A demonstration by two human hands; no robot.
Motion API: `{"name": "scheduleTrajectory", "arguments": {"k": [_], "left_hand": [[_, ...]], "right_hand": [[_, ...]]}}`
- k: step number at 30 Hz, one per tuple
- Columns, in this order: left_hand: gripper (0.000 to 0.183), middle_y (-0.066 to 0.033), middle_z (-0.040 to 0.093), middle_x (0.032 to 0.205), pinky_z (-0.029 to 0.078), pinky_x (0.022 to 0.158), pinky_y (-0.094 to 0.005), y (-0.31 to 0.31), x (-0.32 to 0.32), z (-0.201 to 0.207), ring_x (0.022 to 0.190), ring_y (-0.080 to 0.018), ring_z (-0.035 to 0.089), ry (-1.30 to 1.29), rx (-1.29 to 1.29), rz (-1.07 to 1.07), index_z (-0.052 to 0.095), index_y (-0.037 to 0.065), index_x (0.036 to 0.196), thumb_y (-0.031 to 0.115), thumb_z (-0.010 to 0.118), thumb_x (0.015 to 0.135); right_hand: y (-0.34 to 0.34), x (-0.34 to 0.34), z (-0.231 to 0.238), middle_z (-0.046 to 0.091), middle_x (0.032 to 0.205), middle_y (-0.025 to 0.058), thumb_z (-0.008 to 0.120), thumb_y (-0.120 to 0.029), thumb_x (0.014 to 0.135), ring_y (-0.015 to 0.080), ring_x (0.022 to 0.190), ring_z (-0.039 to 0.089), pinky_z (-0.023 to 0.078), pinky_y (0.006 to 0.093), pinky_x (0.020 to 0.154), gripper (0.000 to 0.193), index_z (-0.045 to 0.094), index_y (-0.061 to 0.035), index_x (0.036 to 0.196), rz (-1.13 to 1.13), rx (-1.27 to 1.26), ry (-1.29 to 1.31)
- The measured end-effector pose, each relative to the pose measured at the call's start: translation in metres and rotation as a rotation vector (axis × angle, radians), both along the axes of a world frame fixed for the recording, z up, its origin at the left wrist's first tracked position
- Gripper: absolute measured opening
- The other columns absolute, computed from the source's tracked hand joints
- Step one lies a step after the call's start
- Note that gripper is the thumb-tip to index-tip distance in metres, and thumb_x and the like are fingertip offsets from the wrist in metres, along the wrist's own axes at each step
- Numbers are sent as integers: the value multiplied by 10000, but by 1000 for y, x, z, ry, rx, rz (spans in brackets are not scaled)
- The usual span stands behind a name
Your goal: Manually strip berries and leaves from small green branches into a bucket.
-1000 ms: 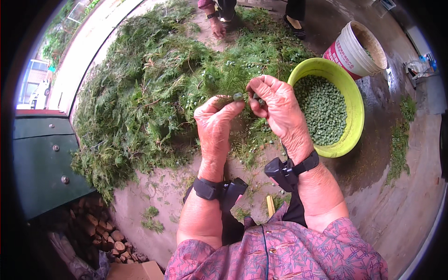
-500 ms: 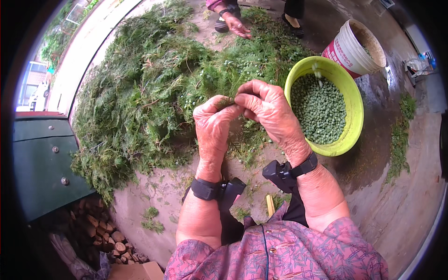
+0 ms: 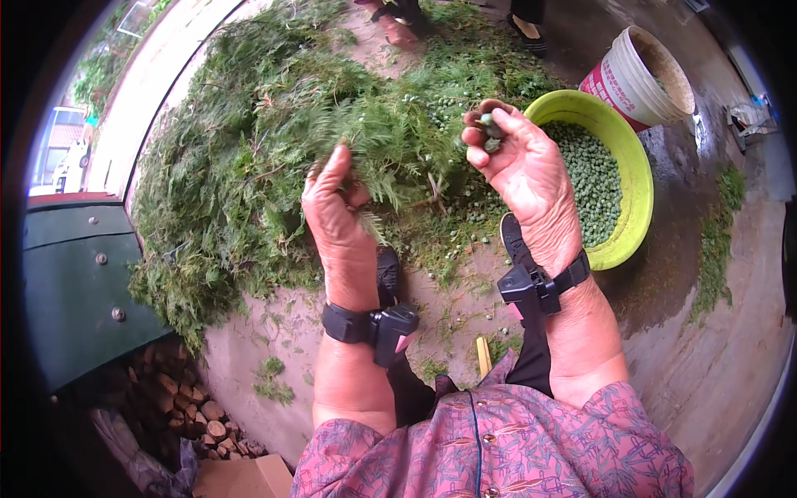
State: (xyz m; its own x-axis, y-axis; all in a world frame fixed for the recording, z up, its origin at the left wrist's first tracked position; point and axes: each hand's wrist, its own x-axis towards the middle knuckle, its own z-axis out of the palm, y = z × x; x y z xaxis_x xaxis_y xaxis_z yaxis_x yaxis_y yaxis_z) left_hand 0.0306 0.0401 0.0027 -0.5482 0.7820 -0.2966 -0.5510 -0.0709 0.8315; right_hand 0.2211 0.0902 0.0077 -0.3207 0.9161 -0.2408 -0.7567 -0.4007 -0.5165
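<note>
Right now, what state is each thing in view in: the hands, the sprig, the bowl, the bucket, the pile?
left hand: closed on a green sprig
right hand: raised, fingers pinching small green seeds
green bowl: upright, partly filled with green seeds
white bucket: upright, open-topped, contents unclear
pile of green branches: spread loose over the ground

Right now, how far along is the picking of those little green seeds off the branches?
Done: the yellow-green bowl already holds a thick layer of small green seeds. In hand: the right hand pinches a few picked seeds in its fingers, near the bowl, while the left hand grips a leafy sprig. Left: a big heap of green branches covers the ground, and loose seeds lie scattered beside the bowl.
</note>
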Motion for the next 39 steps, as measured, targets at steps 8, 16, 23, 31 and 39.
{"name": "scheduleTrajectory", "arguments": {"k": [8, 16, 23, 31, 39], "left_hand": [[151, 4, 448, 562, 431, 559, -285, 7, -18, -2, 460, -98, 383, -452, -15, 211, 545, 120, 750, 217, 635, 823], [220, -46, 547, 681, 467, 577, -278, -5, -39, -18, 620, -138, 546, -524, 275, -127, 538, 86, 768, 276, 630, 831], [171, -18, 483, 717, 325, 533, -228, -4, -14, 6, 568, -85, 410, -238, 30, 111, 535, 46, 872, 216, 561, 872], [457, -116, 576, 1051, 365, 909, -323, 1, 1, -2, 1030, -185, 497, 1096, 13, 230, 477, -24, 1201, 180, 637, 824], [89, 41, 571, 700, 329, 505, -171, -1, 15, -8, 569, -22, 442, 110, 58, -76, 622, 37, 858, 120, 590, 863]], "right_hand": [[-3, 8, -18, 548, 705, 49, 566, -157, 871, 115, 547, 509, 379, 219, 435, 140, 582, -18, 880, -14, -79, -166], [-16, -20, -9, 469, 600, -34, 611, -205, 851, 29, 440, 398, 275, 158, 336, 222, 576, 0, 929, 144, -25, -503], [-27, -37, 2, 536, 549, 65, 638, -210, 814, 142, 474, 472, 381, 285, 477, 226, 620, 1, 736, 153, 419, -1052], [-31, -39, -3, 571, 643, 96, 635, -129, 786, 140, 556, 517, 413, 294, 531, 132, 635, -5, 833, 54, 767, -1309], [-44, -49, -4, 593, 709, 144, 658, -123, 762, 248, 598, 576, 450, 317, 571, 134, 631, -5, 817, 137, 863, -1217]]}}
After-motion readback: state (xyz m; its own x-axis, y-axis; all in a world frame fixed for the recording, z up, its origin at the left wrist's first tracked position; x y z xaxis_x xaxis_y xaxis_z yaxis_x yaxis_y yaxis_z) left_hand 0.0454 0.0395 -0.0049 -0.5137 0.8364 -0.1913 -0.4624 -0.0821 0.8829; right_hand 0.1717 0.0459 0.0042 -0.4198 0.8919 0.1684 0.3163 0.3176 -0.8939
